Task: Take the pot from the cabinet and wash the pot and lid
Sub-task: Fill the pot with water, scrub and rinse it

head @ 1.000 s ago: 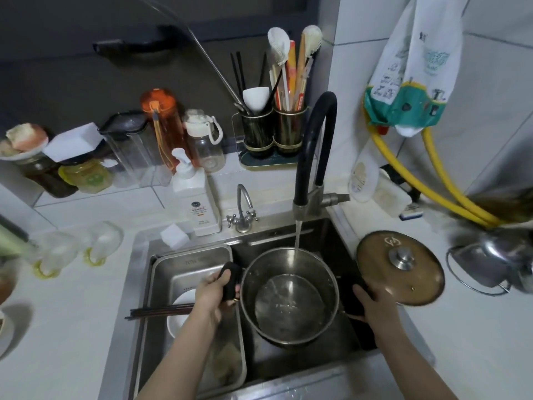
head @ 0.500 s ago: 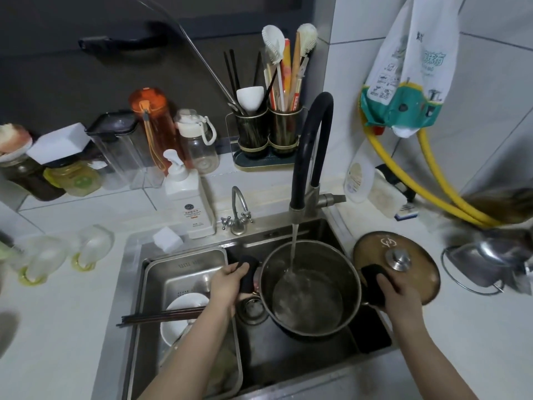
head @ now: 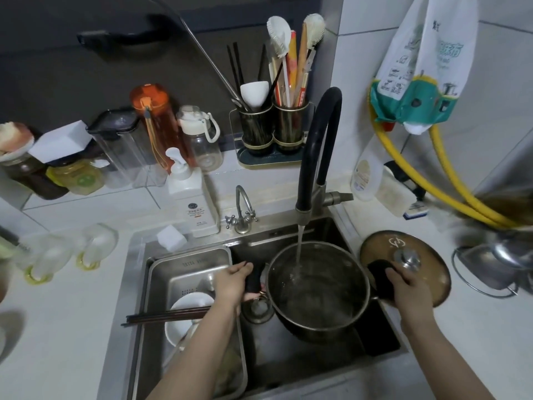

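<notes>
A steel pot [head: 317, 295] with two black handles is held over the sink [head: 291, 359], under water running from the black faucet [head: 314, 157]. My left hand [head: 233, 284] grips the pot's left handle and my right hand [head: 406, 287] grips its right handle. Water has pooled in the bottom of the pot. The brown glass lid [head: 424, 264] with a metal knob lies flat on the counter just right of the sink, partly behind my right hand.
A steel basin [head: 187, 267] in the sink's left part holds a white bowl [head: 184, 313] and dark chopsticks [head: 164, 316]. A soap dispenser [head: 193, 197], a small tap [head: 242, 209] and a utensil holder [head: 274, 131] stand behind. A metal kettle [head: 501, 261] and yellow hoses [head: 450, 186] are at right.
The pot has been lifted and shifted right and toward the back of the sink, so it stands higher under the stream. Both hands kept their hold on the handles.
</notes>
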Tool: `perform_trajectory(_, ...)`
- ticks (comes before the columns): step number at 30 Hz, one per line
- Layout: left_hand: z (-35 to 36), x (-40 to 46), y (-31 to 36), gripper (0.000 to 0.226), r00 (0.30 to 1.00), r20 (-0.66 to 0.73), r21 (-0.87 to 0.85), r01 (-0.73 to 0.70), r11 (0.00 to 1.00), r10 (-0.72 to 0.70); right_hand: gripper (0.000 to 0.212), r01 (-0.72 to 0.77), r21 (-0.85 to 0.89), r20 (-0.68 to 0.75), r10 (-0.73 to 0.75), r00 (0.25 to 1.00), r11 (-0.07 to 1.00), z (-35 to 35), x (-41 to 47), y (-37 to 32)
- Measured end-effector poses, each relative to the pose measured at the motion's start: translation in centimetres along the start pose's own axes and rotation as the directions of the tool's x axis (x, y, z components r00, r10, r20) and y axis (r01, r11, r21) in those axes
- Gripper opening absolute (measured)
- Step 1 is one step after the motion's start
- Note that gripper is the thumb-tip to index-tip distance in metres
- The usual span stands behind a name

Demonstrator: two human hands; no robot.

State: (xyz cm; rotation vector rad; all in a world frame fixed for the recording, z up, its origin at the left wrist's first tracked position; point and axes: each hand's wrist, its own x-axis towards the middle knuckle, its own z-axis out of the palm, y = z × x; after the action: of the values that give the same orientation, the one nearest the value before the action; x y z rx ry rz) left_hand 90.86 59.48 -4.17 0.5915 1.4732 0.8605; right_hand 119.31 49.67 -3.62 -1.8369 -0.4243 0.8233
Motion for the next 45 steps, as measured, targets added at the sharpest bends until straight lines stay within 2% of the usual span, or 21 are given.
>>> perform_trajectory(4,-1.8,-0.8,-0.2,0.014,0.999,-0.023,-0.001,0.032,0.999,-0.032,0.013,-0.099,0.082,0.062,0.094,0.994,0.992,0.5,-1.3,1.8)
perform_trajectory(9,-3.6,-0.8,2.4,0.007,0.986,-0.153,0.006,-0.069,0.998,0.069,0.029,-0.085,0.047,0.135,0.078,0.988,0.995,4.0,0.0,2.7)
perform_trajectory(13,-1.5,0.0,2.8,0.011,0.994,-0.073,-0.008,-0.083,0.997,0.082,0.027,-0.023,0.04,0.085,0.02,0.996,0.999,2.8,1.2,0.4)
perform_trajectory(17,0.0,0.1,1.0,0.01,0.999,-0.001,0.068,-0.054,0.996,0.054,0.027,-0.021,-0.002,0.005,0.021,1.0,1.0,-0.1,1.9,0.5)
perform_trajectory(19,-0.7,0.2,0.3,0.014,1.0,0.005,0.086,-0.029,0.996,0.029,0.023,-0.041,-0.013,0.012,0.041,0.999,0.999,-0.5,1.4,1.2)
perform_trajectory(21,-1.9,0.2,0.2,0.014,0.999,-0.012,0.094,-0.032,0.995,0.033,0.019,-0.098,0.036,0.076,0.095,0.993,0.995,0.3,0.3,1.8)
perform_trajectory(24,-3.1,0.1,1.2,0.01,0.993,-0.093,0.037,-0.075,0.996,0.079,0.027,-0.129,0.071,0.166,0.116,0.979,0.989,2.3,-0.6,1.7)
perform_trajectory(27,-2.5,0.2,2.1,0.014,0.99,-0.093,-0.016,-0.108,0.994,0.107,0.03,-0.083,0.101,0.168,0.065,0.984,0.991,3.1,-0.3,0.3)
perform_trajectory(29,-1.8,0.4,1.9,0.008,0.993,-0.046,-0.026,-0.111,0.993,0.11,0.03,-0.022,0.078,0.124,0.012,0.992,0.997,2.5,0.1,-0.7)
perform_trajectory(33,-1.5,0.5,1.0,0.009,0.998,0.036,0.037,-0.053,0.998,0.051,0.031,0.009,0.058,0.054,-0.012,0.998,0.998,0.8,0.0,-0.7)
perform_trajectory(37,-3.1,0.3,0.7,0.021,1.0,-0.007,0.071,0.0,0.997,0.001,0.027,-0.043,0.052,0.101,0.037,0.994,0.998,1.3,-0.9,1.1)
perform_trajectory(41,-3.6,-0.1,1.5,0.031,0.997,-0.062,0.144,-0.042,0.989,0.052,0.03,-0.045,0.054,0.169,0.036,0.985,0.998,3.0,-1.0,0.4)
perform_trajectory(45,-2.4,-0.1,1.9,0.032,0.993,-0.014,0.296,-0.108,0.949,0.118,0.03,0.001,0.043,0.164,-0.008,0.986,0.999,2.6,-0.2,-0.6)
